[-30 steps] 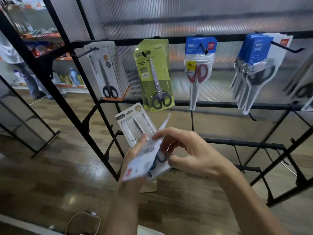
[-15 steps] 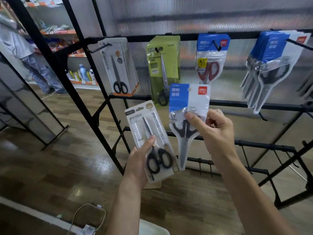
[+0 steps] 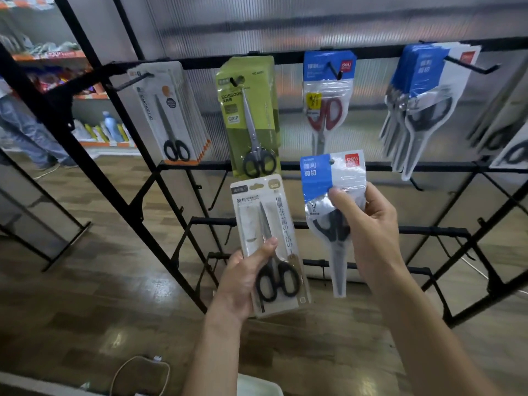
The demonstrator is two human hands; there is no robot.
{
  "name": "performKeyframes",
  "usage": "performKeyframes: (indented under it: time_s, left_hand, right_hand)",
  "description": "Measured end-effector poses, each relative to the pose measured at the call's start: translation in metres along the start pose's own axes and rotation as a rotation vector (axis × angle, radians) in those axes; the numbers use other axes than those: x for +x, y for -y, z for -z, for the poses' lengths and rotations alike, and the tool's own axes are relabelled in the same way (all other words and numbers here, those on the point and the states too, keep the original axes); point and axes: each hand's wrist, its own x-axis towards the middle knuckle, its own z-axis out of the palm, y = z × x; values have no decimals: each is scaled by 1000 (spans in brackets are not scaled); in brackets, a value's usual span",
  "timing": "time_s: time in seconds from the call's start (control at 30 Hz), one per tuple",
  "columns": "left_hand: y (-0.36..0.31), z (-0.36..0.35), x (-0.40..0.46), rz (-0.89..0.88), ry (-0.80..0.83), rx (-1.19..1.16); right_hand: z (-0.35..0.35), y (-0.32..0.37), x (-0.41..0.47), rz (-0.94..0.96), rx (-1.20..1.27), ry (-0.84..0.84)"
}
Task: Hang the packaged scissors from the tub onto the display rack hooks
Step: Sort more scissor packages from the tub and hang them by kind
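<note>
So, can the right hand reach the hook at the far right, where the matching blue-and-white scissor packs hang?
Probably yes: the right hand holds its blue-and-white pack below that hook, and nothing lies between them.

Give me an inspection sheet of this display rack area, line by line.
Surface: black display rack, several lower hooks bare.
Job's things: beige scissors pack and blue-topped scissors pack, both held, not yet hung. Hung on the top row: white packs, green pack, red-handled pack, blue stack.
Clutter: white tub, only its rim visible.
Grippers: left hand holds the beige pack; right hand pinches the blue-topped pack.
Cables: white cable on the floor.
Surroundings: wooden floor, store shelves, a person behind.
</note>
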Motion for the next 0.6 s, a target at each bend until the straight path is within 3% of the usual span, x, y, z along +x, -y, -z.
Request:
performKeyframes:
  time_s: [0.3,0.6]
  left_hand:
    - [3,-42,20,15,80,93]
    - [19,-107,53,59,138,137]
  right_hand:
    - [35,20,3,-16,-73,-110]
    - [90,53,18,27,-69,-325]
